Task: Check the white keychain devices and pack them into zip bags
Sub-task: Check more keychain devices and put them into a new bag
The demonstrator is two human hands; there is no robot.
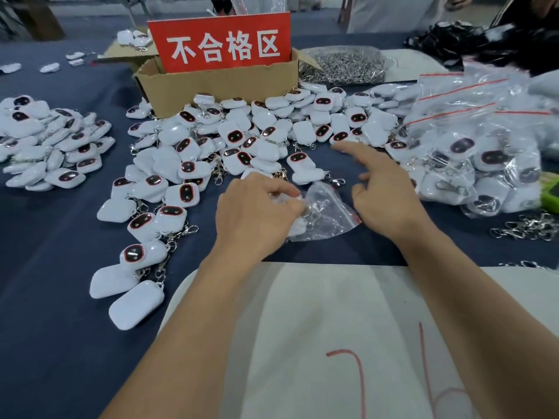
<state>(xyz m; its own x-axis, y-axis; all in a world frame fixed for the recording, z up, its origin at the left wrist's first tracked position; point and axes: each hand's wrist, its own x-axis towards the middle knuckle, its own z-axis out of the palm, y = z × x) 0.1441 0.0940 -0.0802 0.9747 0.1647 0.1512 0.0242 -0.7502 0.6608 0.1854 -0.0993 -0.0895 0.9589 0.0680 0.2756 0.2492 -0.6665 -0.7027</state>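
The left hand (257,207) pinches a zip bag (329,216), a white keychain device (298,226) inside; the right hand (384,192), fingers spread and empty, hovers at its 3 o'clock; packed bags (484,152) pile at 2 o'clock; loose devices (242,137) from 9 to 12 suggest much remains.

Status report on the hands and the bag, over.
Left hand pinches zip bag, device inside. Right hand open beside it. Loose devices close around.

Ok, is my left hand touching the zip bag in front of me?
Touching. The head view shows the fingers of the left hand curled onto the left edge of the zip bag, with no gap between them.
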